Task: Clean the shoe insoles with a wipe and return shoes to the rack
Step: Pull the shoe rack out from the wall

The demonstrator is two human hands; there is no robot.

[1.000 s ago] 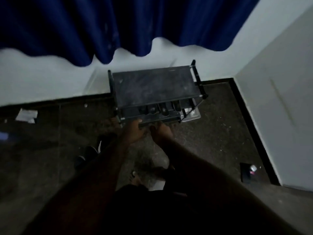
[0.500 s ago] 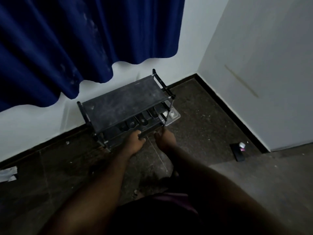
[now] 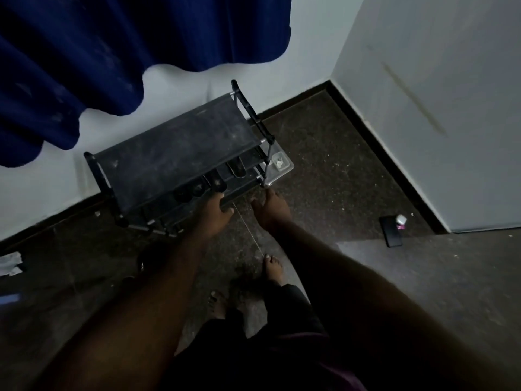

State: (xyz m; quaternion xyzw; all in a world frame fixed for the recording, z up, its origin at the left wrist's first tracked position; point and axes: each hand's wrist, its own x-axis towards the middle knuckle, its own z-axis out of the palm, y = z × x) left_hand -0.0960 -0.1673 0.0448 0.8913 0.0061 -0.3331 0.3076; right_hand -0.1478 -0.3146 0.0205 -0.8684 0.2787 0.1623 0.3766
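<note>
- Two hands, both at the front of the shoe rack (image 3: pixel 174 162): left hand (image 3: pixel 215 211) at the middle of the low front rail, right hand (image 3: pixel 270 211) at the rack's right front corner, apart from each other.
- Left fingers (image 3: pixel 219 196): close together, reaching to the front edge of a lower tier, thumb set out to the side. The light is too dim to tell whether they curl round the rail.
- Right fingers (image 3: pixel 258 197): pointing at the foot of the corner post. I cannot tell whether they grasp it or only touch.
- One shoe rack, black, several tiers, top tier bare and dusty, standing against the white wall just beyond both sets of fingers.
- Several dark shoes (image 3: pixel 236 167) in a row on a middle tier, just beyond and above the left fingers, toes outward.
- One clear box (image 3: pixel 283 165), on the floor (image 3: pixel 324 170) beside the rack's right end, just beyond the right fingers.
- One dark phone (image 3: pixel 390 232) with a small bottle (image 3: pixel 401 220) touching its far end, on the floor well to the right of the right fingers.
- One blue curtain (image 3: pixel 112 52), hanging well beyond the fingers, above the rack.
- One crumpled white sheet (image 3: pixel 10 262), on the floor far left of the left fingers.
- Two bare feet (image 3: pixel 272 268), nearer the person than the fingers.
</note>
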